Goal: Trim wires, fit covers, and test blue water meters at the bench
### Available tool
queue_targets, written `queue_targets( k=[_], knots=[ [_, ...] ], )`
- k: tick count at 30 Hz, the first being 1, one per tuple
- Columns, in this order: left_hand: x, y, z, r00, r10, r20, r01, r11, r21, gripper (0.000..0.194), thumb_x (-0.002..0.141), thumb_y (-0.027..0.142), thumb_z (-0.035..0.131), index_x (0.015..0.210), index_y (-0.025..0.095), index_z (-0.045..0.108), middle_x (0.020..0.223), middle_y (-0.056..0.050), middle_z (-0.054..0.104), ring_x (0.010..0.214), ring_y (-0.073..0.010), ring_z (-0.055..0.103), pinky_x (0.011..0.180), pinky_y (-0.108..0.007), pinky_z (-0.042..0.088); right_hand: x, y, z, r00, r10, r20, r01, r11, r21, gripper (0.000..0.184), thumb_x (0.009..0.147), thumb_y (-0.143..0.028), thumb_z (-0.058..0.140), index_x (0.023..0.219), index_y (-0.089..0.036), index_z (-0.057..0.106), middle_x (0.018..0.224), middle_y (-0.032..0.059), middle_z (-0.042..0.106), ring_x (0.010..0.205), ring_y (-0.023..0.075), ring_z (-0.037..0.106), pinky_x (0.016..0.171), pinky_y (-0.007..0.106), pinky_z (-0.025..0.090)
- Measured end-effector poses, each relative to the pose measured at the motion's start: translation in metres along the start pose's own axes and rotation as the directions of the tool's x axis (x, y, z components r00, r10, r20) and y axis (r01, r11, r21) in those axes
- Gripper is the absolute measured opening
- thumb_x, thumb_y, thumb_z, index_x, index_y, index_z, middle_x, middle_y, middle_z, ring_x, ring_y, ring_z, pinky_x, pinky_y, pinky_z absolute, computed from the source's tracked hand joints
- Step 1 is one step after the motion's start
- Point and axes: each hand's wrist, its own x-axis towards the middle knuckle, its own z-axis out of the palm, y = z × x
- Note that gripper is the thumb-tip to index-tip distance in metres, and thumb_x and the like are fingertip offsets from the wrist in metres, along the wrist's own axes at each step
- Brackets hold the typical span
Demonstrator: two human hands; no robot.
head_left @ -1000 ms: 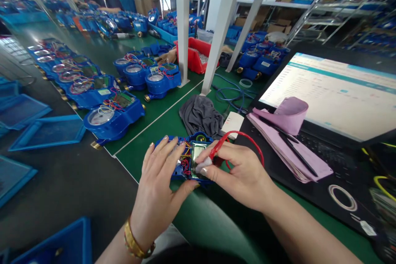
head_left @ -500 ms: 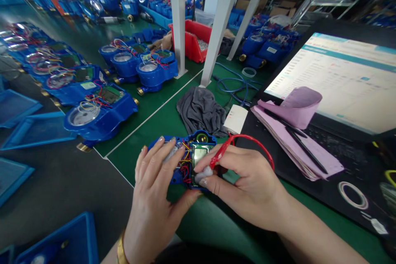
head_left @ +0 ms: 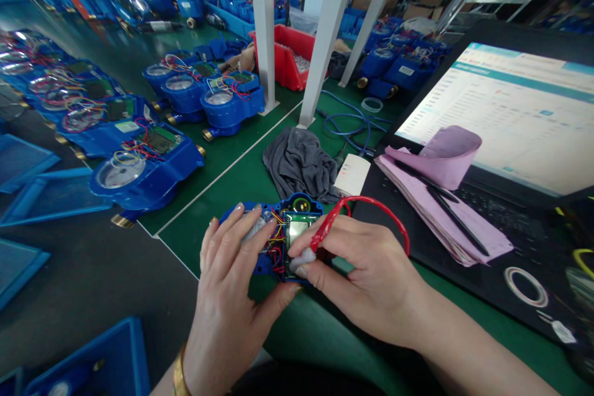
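Note:
A blue water meter with an uncovered green circuit board, a small display and red and yellow wires lies on the green tabletop before me. My left hand steadies it, fingers spread across the dial side and thumb at the near edge. Between thumb and fingers, my right hand pinches a red cable by its grey, lumpy end. That end is over the lower part of the board beside the display; its contact point is hidden. Beyond the meter lies a crumpled dark grey cloth, near a white box.
An open laptop stands at right, with a pink notepad and pens on it. Several open blue meters line the left. Metal posts rise beyond the cloth, near a red bin. Blue trays sit lower left.
The whole view has shifted slightly. Both hands keep the same hold, and the grey end of the cable stays over the board.

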Motion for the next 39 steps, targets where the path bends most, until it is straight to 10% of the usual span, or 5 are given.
queue_targets(
  k=[39],
  knots=[
    [0.001, -0.016, 0.005, 0.992, 0.120, -0.046, -0.112, 0.984, 0.139, 0.044, 0.090, 0.035, 0.051, 0.129, 0.015, 0.047, 0.136, -0.010, 0.046, 0.134, -0.0255, 0.034, 0.119, -0.036, 0.012, -0.003, 0.004, 0.007, 0.998, -0.064, -0.020, 0.064, 0.998, 0.023, 0.015, 0.088, -0.011, 0.048, 0.083, -0.010, 0.062, 0.079, 0.0051, 0.062, 0.073, 0.0139, 0.052, 0.071, 0.025, 0.042]
  ],
)
